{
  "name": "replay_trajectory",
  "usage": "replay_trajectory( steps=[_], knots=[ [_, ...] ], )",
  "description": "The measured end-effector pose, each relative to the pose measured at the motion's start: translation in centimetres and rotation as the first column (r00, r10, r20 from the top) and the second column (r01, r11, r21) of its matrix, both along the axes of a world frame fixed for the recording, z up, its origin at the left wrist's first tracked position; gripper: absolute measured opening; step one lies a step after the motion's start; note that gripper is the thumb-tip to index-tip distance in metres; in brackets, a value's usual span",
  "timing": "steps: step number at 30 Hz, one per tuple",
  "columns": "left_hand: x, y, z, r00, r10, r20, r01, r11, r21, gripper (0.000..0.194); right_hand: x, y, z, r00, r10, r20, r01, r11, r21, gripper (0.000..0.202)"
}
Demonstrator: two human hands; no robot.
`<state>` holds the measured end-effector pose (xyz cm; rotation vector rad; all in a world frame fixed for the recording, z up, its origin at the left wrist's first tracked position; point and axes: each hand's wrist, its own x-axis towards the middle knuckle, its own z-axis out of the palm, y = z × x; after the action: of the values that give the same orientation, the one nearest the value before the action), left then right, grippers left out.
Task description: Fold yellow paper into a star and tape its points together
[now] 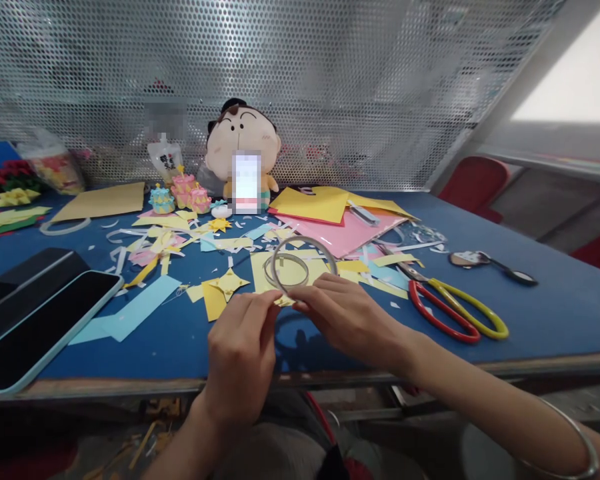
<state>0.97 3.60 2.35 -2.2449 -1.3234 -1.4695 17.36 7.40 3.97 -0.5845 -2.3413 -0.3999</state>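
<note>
My left hand (243, 347) and my right hand (347, 317) meet above the blue table's front part, fingertips pinched close together. Between the fingertips shows a small bit of yellow paper (283, 301); the fingers hide most of it. A roll of tape (326, 248) stands on edge at my right hand's fingers; whether they hold it is unclear. Behind it, a smaller ring (304, 270) rests over a pale yellow sheet (257, 265). To the left of the hands lies a folded yellow paper star (229, 284) on a darker yellow piece.
Red-and-yellow-handled scissors (445, 313) lie at the right, a phone (50, 333) at the left. Paper scraps (155, 240) cover the middle. Behind stand a plush doll (237, 137) and a lit phone (247, 180), beside coloured sheets (325, 230).
</note>
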Motion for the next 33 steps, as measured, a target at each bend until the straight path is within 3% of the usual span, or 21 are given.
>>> replay_trajectory(
  steps=[5, 13, 17, 19, 21, 23, 24, 26, 28, 31, 33],
  knots=[
    [-0.4, -0.6, 0.7, 0.999, -0.04, 0.023, 0.042, 0.996, -0.079, 0.016, -0.1, -0.8, 0.0, 0.997, -0.062, -0.047, 0.064, 0.997, 0.039, 0.02],
    [-0.6, -1.3, 0.8, 0.997, -0.04, 0.061, 0.041, 0.999, -0.014, 0.011, -0.5, -2.2, 0.1, 0.991, -0.053, -0.121, 0.061, 0.996, 0.067, 0.023],
    [-0.8, -1.6, 1.2, 0.983, -0.124, 0.134, 0.135, 0.988, -0.08, 0.007, -0.7, -2.9, 0.3, 0.989, -0.056, -0.139, 0.065, 0.996, 0.065, 0.025],
    [-0.9, -2.0, 1.6, 0.951, -0.191, 0.244, 0.24, 0.953, -0.188, 0.01, -0.8, -3.6, 0.6, 0.987, -0.063, -0.144, 0.073, 0.995, 0.061, 0.026],
    [-1.2, -2.3, 1.8, 0.889, -0.249, 0.385, 0.374, 0.88, -0.292, 0.014, -0.7, -4.4, 1.0, 0.988, -0.06, -0.144, 0.069, 0.996, 0.061, 0.027],
    [-1.7, -2.3, 1.9, 0.817, -0.267, 0.512, 0.477, 0.811, -0.338, 0.016, -0.4, -5.3, 1.2, 0.99, -0.037, -0.135, 0.045, 0.997, 0.059, 0.027],
    [-2.2, -2.2, 1.8, 0.787, -0.252, 0.563, 0.492, 0.806, -0.328, 0.017, -0.1, -5.7, 1.2, 0.988, -0.035, -0.153, 0.043, 0.998, 0.054, 0.026],
    [-3.4, -1.7, 1.8, 0.753, -0.166, 0.636, 0.407, 0.878, -0.253, 0.02, 0.6, -6.5, 1.0, 0.955, -0.102, -0.278, 0.111, 0.994, 0.017, 0.022],
    [-4.9, -1.0, 1.9, 0.721, -0.01, 0.692, 0.191, 0.964, -0.185, 0.022, 1.1, -6.8, 0.7, 0.866, -0.228, -0.444, 0.232, 0.972, -0.046, 0.023],
    [-7.3, 0.2, 2.5, 0.767, 0.129, 0.629, -0.07, 0.99, -0.118, 0.022, 1.3, -6.7, 0.5, 0.868, -0.279, -0.41, 0.282, 0.958, -0.055, 0.028],
    [-8.7, 0.8, 3.1, 0.783, 0.283, 0.553, -0.277, 0.956, -0.098, 0.023, 1.1, -6.3, 0.4, 0.891, -0.271, -0.364, 0.273, 0.961, -0.048, 0.032]
  ],
)
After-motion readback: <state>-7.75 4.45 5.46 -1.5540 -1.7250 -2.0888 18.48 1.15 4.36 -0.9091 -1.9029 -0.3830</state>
